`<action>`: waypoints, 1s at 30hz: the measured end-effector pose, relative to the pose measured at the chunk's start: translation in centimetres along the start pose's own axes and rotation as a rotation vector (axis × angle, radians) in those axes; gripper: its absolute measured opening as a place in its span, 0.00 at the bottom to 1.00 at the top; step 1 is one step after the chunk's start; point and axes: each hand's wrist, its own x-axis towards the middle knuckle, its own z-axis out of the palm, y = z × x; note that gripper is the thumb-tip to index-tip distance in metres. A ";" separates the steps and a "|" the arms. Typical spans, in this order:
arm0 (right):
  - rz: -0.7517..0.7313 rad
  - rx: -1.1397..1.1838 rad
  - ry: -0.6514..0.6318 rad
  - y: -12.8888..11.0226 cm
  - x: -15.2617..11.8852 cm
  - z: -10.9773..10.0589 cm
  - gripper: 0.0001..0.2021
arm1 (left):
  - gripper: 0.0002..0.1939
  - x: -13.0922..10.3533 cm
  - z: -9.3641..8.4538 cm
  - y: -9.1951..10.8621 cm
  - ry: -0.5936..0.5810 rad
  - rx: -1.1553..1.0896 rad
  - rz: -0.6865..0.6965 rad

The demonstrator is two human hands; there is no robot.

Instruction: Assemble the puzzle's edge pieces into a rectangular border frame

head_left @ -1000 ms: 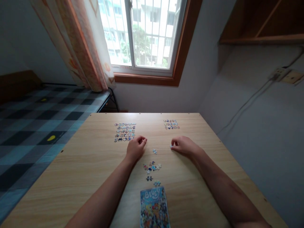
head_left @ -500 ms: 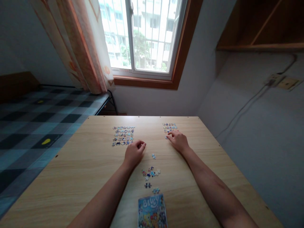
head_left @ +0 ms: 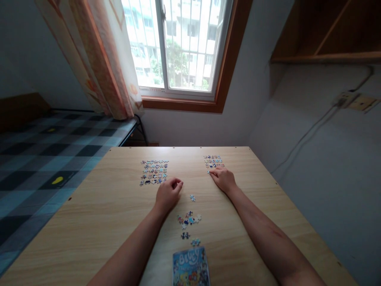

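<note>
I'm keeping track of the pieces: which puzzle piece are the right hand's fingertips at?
The pale-blue piece just below the right-hand block; the right hand's fingertips touch it alone.

The bottom edge cuts off the box (head_left: 191, 268), the desk (head_left: 119, 226) and both forearms; the small line under the box's title is unreadable. The right hand (head_left: 224, 179) partly hides the piece (head_left: 208, 172) at its fingertips, so pinched or merely touched cannot be told. Curled fingers hide whether the left hand (head_left: 168, 194) holds anything. The pieces' prints are too small to tell. The top edge crops the window (head_left: 190, 51) and curtain (head_left: 99, 59).
</note>
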 end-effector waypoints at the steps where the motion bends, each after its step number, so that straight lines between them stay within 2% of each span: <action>1: 0.015 -0.006 -0.004 -0.1 0.1 0.0 0.14 | 0.13 0.0 0.0 0.0 0.000 0.001 0.000; 22: 0.010 0.056 0.038 0.5 0.3 0.7 0.14 | 0.13 -0.1 0.0 0.2 0.014 -0.008 0.010; 25: -0.093 0.138 0.031 0.1 -0.1 0.3 0.13 | 0.12 -0.1 0.0 0.2 0.017 -0.013 0.014; 30: -0.404 0.354 -0.093 -2.6 -2.0 -0.9 0.12 | 0.13 -0.1 0.2 -0.1 0.018 -0.021 0.017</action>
